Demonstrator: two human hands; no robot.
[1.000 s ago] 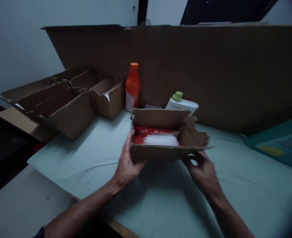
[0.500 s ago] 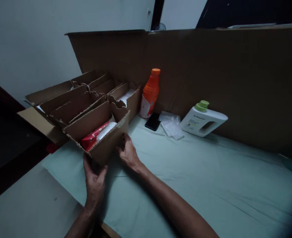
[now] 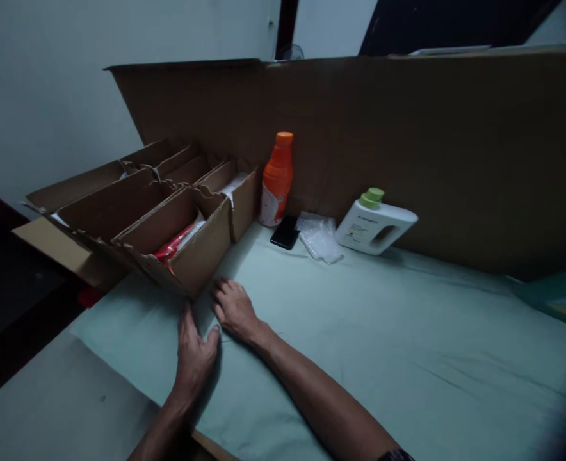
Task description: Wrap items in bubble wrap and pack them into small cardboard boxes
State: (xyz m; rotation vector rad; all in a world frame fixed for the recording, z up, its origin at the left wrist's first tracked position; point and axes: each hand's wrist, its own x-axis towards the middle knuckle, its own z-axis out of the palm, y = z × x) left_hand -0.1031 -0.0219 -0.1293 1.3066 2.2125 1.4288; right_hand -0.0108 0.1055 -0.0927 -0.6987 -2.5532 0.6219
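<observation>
The nearest cardboard box (image 3: 201, 259) stands at the corner of a group of open-topped cardboard boxes. Inside it are a red packet (image 3: 171, 246) and a piece of clear or white wrap (image 3: 193, 232). My left hand (image 3: 196, 355) is open just below the box's near corner, thumb apart, its fingertips close to the cardboard; whether they touch it I cannot tell. To its right, my right hand (image 3: 235, 310) rests palm down on the green sheet (image 3: 360, 358), fingers slightly bent and holding nothing, apart from the box.
Behind the sheet, an orange bottle (image 3: 278, 179), a black phone (image 3: 285, 233), folded bubble wrap (image 3: 322, 238) and a white jug with a green cap (image 3: 376, 227) line a tall cardboard panel (image 3: 408, 141). More cardboard boxes (image 3: 105, 198) sit at left, near the table edge.
Both hands have come off the near box, which I held at its lower front. They now lie lower, closer together on the sheet. The near box sits farther back against the others.
</observation>
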